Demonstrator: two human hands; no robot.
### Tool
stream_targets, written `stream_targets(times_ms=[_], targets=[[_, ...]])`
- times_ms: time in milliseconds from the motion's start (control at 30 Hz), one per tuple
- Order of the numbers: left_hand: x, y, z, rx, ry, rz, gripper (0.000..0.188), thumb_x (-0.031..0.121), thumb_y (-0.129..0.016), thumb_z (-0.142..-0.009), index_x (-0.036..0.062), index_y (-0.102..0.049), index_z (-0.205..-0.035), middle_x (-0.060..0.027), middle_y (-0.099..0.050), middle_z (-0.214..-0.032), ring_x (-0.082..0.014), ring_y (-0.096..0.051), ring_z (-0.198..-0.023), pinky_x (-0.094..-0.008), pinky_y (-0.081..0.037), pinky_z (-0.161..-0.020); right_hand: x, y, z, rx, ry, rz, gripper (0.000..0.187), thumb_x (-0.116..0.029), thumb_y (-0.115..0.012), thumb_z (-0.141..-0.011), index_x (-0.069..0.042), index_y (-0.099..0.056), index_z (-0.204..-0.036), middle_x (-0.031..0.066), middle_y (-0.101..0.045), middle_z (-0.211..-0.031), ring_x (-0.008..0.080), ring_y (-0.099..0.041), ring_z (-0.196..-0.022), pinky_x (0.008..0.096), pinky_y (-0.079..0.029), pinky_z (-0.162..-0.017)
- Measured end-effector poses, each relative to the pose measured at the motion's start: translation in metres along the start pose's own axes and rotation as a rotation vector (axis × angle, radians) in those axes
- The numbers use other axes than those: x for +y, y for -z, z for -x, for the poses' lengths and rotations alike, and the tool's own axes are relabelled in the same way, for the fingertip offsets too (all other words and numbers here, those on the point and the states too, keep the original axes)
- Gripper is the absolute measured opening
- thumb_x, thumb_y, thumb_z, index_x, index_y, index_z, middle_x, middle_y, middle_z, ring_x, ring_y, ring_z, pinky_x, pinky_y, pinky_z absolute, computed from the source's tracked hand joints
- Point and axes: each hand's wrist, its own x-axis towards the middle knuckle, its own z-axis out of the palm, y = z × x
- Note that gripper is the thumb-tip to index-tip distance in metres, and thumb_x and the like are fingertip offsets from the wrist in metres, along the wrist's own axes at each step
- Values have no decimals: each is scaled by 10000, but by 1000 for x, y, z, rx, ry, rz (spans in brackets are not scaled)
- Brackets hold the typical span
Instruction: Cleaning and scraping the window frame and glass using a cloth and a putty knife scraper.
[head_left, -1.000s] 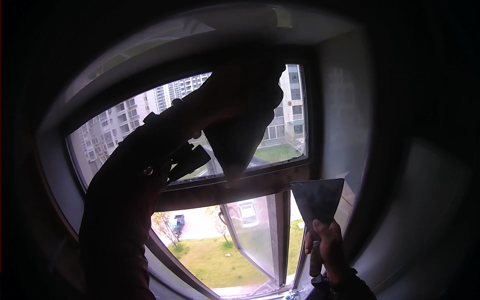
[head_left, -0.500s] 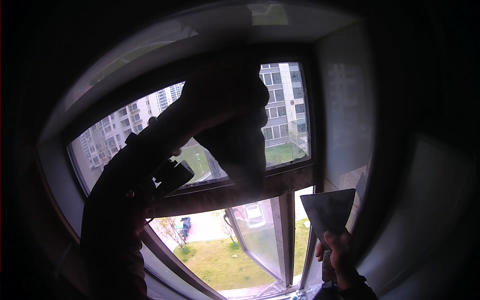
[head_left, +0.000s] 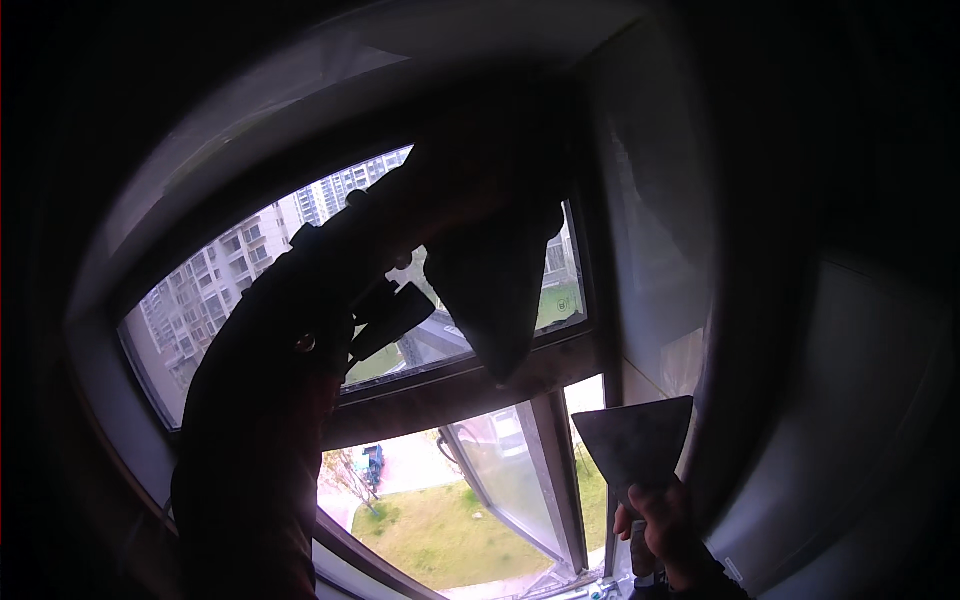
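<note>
Scraper (head_left: pixel 635 440) at lower right could drop if the right hand (head_left: pixel 662 522) grasping it loosens; how the left hand (head_left: pixel 495 190) grips, I cannot tell.

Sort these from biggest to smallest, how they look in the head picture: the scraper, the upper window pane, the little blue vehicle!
1. Upper window pane, even with the left arm in front.
2. Scraper, in the right hand.
3. Blue vehicle, outside; distance makes it look small.
</note>
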Motion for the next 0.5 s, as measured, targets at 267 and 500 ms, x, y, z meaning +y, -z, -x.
stream_targets(times_ms=[267, 500], targets=[[38, -25, -1, 19, -298, -278, 343, 163, -489, -856, -55, -521, -1119, -208, -532, -1125, -282, -496, -1082, -377, -391, -931, 8, 3, 25, 86, -113, -41, 194, -184, -559, -844, -6, -573, -920, 47, -610, -658, 153, -591, -535, 275, -459, -518], [126, -19, 95, -130, -297, 624, 237, 137, -562, -774, 26, -580, -982, -116, -589, -919, -236, -590, -833, -310, -479, -758, 10, -10, 36, 190, -57, -230, 212, -170, -574, -843, -1, -551, -969, 70, -579, -654, 165, -551, -439, 277, -425, -388]])
